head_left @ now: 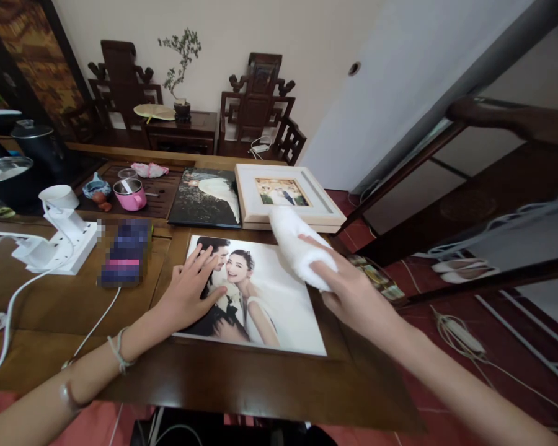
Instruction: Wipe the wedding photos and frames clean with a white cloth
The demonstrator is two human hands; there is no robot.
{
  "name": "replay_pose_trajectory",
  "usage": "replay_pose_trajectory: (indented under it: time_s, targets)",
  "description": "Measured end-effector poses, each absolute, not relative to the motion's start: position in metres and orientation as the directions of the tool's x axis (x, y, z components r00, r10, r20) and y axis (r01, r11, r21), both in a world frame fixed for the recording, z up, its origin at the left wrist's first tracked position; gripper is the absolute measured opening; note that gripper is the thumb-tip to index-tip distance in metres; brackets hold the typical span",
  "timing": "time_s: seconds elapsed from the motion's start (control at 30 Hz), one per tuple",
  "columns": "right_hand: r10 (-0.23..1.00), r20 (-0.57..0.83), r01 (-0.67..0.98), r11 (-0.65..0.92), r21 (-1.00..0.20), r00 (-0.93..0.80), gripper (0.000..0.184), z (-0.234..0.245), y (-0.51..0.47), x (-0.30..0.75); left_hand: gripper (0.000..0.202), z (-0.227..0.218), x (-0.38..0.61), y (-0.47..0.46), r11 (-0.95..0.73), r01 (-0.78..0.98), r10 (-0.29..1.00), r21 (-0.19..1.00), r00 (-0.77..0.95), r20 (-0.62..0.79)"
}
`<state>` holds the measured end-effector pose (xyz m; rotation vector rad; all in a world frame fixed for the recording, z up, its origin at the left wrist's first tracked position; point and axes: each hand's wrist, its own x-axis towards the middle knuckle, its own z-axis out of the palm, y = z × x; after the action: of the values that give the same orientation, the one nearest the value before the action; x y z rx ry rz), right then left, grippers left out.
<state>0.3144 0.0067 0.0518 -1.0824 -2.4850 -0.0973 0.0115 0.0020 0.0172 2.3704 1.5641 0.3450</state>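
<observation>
A large photo print of a couple in wedding clothes lies face up on the brown wooden table. My left hand rests flat on the left part of it, fingers spread. In my right hand is a folded white cloth, gripped at its lower end. The cloth covers the print's upper right corner from view; whether it touches the surface I cannot tell. Just behind the print are a dark photo panel with a white gown and a pale wooden picture frame holding a small photo.
On the left stand a white power strip with plugs and cords, a blurred-out phone with a cable, a pink cup and a black kettle. A dark wooden chair is close on the right. Cords lie on the red floor.
</observation>
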Motion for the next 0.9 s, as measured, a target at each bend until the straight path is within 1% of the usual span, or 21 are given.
replay_pose_trajectory:
  time_s: [0.07,0.17,0.3,0.4,0.57,0.67,0.73,0.9]
  targets:
    - [0.686,0.420,0.724,0.684,-0.091,-0.594,0.051,0.058,0.009,0.318,0.059,0.017,0.016,0.006,-0.366,0.864,0.925,0.347,0.378,0.035]
    - [0.666,0.388,0.705,0.707,-0.056,-0.637,0.049,0.061,0.008,0.318,0.061,0.016,0.019,0.010,-0.369,0.863,0.925,0.345,0.378,0.043]
    - [0.601,0.348,0.649,0.761,0.028,-0.719,0.048,0.056,0.007,0.314,0.065,0.014,0.013,0.010,-0.379,0.826,0.917,0.416,0.396,0.050]
    - [0.587,0.351,0.646,0.760,0.072,-0.729,0.046,0.050,0.010,0.310,0.066,0.013,0.007,0.008,-0.385,0.796,0.912,0.467,0.406,0.060]
    - [0.611,0.296,0.646,0.762,0.031,-0.734,0.056,0.026,0.012,0.295,0.051,0.006,0.003,0.009,-0.426,0.748,0.898,0.509,0.417,0.140]
    - [0.639,0.268,0.665,0.746,0.012,-0.721,0.053,0.017,-0.002,0.282,0.048,0.003,0.004,0.011,-0.417,0.740,0.904,0.528,0.399,0.155]
    - [0.642,0.255,0.664,0.748,0.001,-0.723,0.049,0.017,-0.021,0.276,0.048,0.002,0.004,0.012,-0.409,0.740,0.908,0.534,0.389,0.155]
    - [0.590,0.235,0.598,0.800,-0.046,-0.772,0.027,0.023,-0.069,0.265,0.050,0.004,0.008,0.013,-0.354,0.777,0.931,0.520,0.349,0.111]
